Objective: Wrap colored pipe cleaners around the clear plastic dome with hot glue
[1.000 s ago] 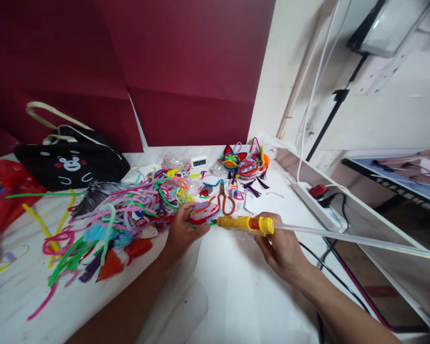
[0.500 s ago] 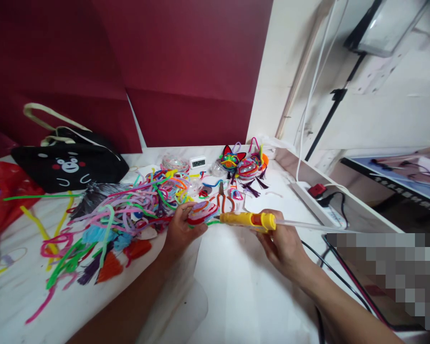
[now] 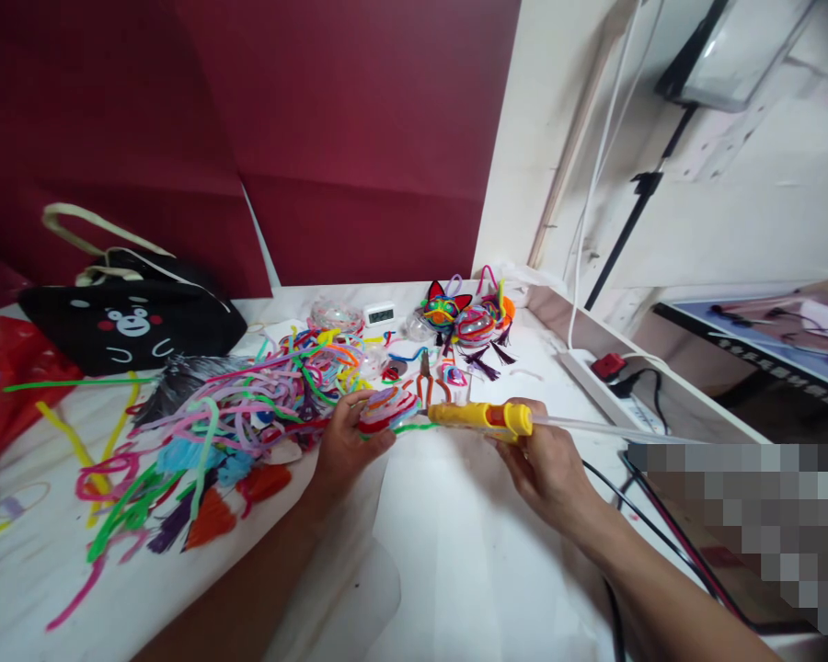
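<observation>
Open desk [image 3: 455, 533] between forearms, toward wearer: free pass. Left side blocked by stem pile [image 3: 269, 395], bag [image 3: 134, 317] behind it. Pliers [image 3: 425, 382] just beyond the hands, ornaments [image 3: 473, 322] farther back. Right: cable [image 3: 645, 506] on desk, then raised edge [image 3: 669, 377], power strip [image 3: 617, 391] along it.

You're at a craft workspace, though whether in a home or workshop isn't clear: your white counter [image 3: 455, 552] carries heaped pipe cleaners [image 3: 248, 395], tassels [image 3: 211, 519], pliers [image 3: 424, 382] and a yellow glue gun [image 3: 483, 418].
</observation>
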`<state>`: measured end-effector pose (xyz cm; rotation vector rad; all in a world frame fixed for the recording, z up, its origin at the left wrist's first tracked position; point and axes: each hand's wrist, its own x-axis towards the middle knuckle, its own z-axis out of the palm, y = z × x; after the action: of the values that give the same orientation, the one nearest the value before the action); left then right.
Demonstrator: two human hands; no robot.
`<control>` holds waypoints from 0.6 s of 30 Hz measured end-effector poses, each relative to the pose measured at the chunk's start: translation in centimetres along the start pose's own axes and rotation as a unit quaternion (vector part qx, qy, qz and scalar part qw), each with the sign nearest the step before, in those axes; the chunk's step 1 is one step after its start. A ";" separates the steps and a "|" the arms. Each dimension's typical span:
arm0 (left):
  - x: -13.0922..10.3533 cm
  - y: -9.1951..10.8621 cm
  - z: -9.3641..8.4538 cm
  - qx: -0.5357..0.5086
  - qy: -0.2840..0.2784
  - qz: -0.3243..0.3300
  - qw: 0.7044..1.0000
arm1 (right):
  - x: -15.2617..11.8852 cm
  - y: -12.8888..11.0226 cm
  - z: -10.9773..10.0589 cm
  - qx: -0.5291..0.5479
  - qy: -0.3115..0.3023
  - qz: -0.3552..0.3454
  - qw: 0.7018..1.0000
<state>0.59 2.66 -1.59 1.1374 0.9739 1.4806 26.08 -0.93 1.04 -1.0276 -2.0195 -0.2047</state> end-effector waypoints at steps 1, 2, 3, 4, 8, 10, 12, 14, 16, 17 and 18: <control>0.0 0.0 0.0 0.001 0.003 0.001 1.000 | 0.0 0.1 0.0 -0.005 0.001 -0.001 1.000; 0.0 0.0 0.0 0.000 0.005 0.002 1.000 | -0.1 0.1 0.1 -0.009 0.002 -0.001 1.000; 0.0 0.0 0.0 -0.002 0.005 0.002 1.000 | -0.1 0.2 0.1 -0.012 0.003 -0.001 1.000; 0.0 0.0 0.0 -0.005 0.004 0.002 1.000 | -0.1 0.2 0.1 -0.015 0.004 -0.001 1.000; 0.1 0.0 -0.1 -0.004 0.003 -0.001 1.000 | -0.1 0.1 0.1 -0.017 -0.001 0.005 1.000; 0.1 0.0 -0.1 -0.003 -0.001 0.005 1.000 | -0.1 0.0 0.0 -0.009 -0.008 0.009 1.000; 0.2 -0.1 -0.2 -0.005 -0.011 0.010 1.000 | -0.1 -0.1 0.0 0.004 -0.013 0.011 1.000; 0.1 -0.2 -0.1 -0.005 -0.017 0.011 1.000 | -0.1 -0.2 -0.1 0.013 -0.012 0.006 1.000; 0.1 -0.2 -0.1 -0.001 -0.017 0.010 1.000 | 0.0 -0.5 -0.2 0.018 -0.006 -0.005 1.000; 0.1 -0.3 -0.1 0.001 -0.015 0.009 1.000 | 0.0 -0.7 -0.2 0.021 -0.003 -0.011 1.000; 0.1 -0.3 -0.1 0.004 -0.016 0.008 1.000 | 0.1 -0.8 -0.2 0.024 -0.002 -0.016 1.000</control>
<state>0.55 2.80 -1.88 1.1733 0.9515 1.4694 25.60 -1.54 1.41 -0.9679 -2.0350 -0.1702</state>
